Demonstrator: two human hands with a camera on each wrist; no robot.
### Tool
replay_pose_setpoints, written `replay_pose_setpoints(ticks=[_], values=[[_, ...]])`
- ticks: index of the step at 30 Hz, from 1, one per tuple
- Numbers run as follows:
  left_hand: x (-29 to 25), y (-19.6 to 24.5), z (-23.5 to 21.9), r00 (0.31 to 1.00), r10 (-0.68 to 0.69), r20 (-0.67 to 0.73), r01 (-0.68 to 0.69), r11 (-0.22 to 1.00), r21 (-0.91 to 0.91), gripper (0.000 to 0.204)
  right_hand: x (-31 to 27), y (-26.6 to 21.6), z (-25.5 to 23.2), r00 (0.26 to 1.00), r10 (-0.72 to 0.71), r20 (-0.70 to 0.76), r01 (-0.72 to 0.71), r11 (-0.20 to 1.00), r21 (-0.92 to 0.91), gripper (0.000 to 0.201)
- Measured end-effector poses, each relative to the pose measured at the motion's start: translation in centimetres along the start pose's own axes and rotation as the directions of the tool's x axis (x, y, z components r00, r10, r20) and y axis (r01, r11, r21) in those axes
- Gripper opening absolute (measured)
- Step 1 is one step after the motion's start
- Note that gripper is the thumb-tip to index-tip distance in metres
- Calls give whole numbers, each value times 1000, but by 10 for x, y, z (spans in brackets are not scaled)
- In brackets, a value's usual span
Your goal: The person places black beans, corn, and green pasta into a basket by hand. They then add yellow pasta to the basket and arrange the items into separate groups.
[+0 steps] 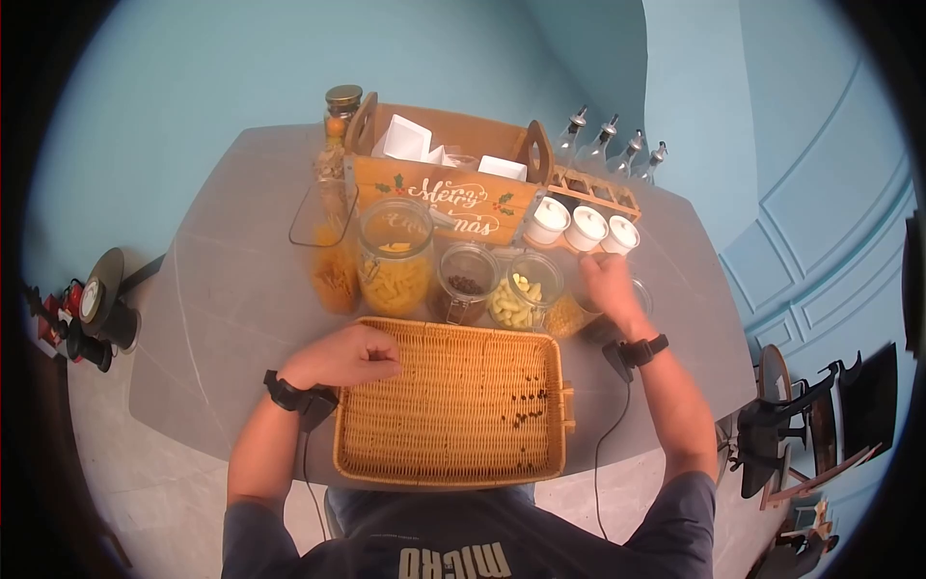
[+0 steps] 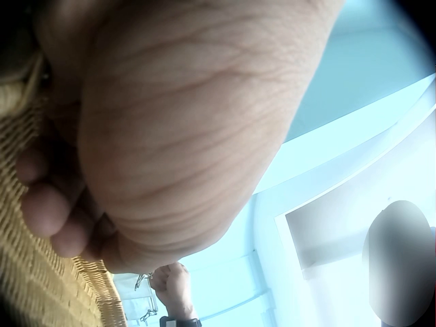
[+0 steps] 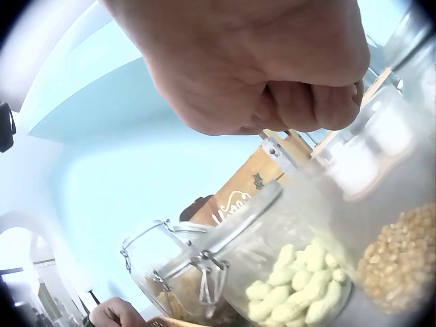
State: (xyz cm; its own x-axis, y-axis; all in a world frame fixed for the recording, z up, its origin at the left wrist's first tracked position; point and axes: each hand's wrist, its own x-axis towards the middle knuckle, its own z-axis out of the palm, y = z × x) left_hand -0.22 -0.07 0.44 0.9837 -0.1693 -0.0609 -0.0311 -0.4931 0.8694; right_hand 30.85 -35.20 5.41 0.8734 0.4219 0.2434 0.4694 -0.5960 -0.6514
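Head view: a wicker basket is set on the bench directly before the person, and small dark pieces are scattered over its right part. The left hand is held over the basket's far left corner; its fingers are loosely curled, and nothing is seen in them. The right hand is raised beyond the far right corner, near the white pots; its fingers are curled in toward the palm, with nothing visible between them. Below that hand, in the right wrist view, corn kernels are shown beside peanuts in a glass jar. A jar of pasta and a jar of dark contents are lined up behind the basket. Behind these, a wooden crate is flanked by glass bottles.
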Motion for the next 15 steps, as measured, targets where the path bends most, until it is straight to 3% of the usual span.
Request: replay_pose_setpoints(ticks=[4,6,9,12,15], values=[[1,-2,1,1000,4,1,-4,1000,6,23,-9,-28,-14,997,71,41,-80,956,282,49],[1,0,0,1000,0,4,0,1000,15,21,-26,-49,-14,987,126,97,-157,871,465,50],[1,-1,0,1000,-7,11,7,1000,20,17,-56,-61,1,964,48,261,-223,676,703,47],[1,-6,0,1000,4,12,-4,1000,0,17,-89,-73,31,891,55,451,-415,501,759,45],[1,-4,-1,1000,6,17,-6,1000,2,17,-112,-95,58,747,117,655,-635,416,651,46]])
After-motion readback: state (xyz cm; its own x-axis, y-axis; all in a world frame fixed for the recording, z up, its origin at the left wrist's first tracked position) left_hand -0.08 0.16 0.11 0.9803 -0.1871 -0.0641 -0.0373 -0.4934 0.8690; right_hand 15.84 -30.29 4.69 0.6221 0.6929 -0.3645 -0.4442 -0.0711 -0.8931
